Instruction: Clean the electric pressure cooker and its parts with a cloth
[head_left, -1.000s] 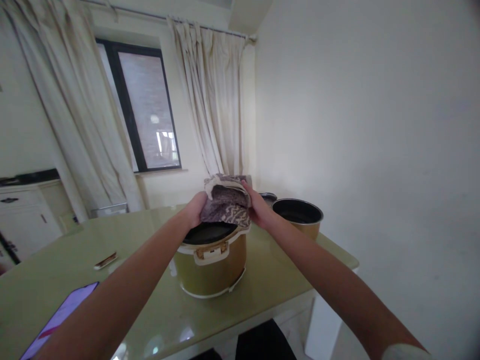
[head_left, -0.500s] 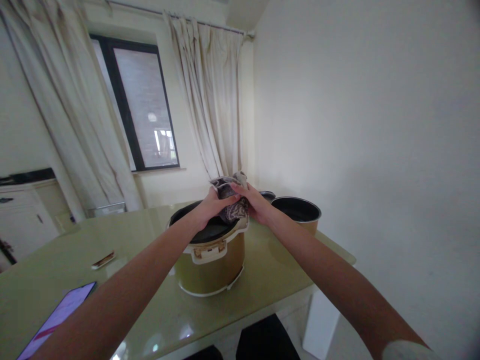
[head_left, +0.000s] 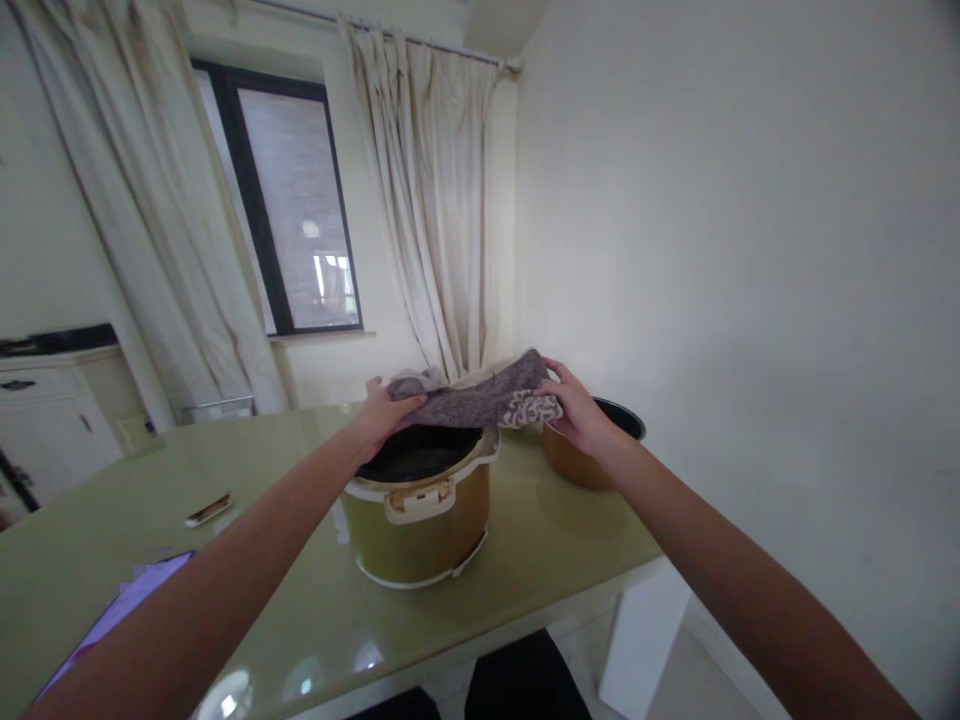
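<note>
Your left hand (head_left: pixel 381 412) and right hand (head_left: pixel 576 405) grip the cloth's (head_left: pixel 472 398) opposite ends, fingers closed, partly above the cooker (head_left: pixel 420 540).

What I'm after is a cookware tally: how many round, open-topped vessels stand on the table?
2: the cooker, its far rim hidden by the cloth, and the brown pot to the cooker's right, partly behind the right hand. Others may be hidden.

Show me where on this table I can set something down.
Bare tabletop lies left of the cooker, bordered by the phone, partly under the left forearm; another patch runs from the cooker to the near edge. Crowded: above the cooker and toward the pot, where the left hand and right hand hold the cloth.
</note>
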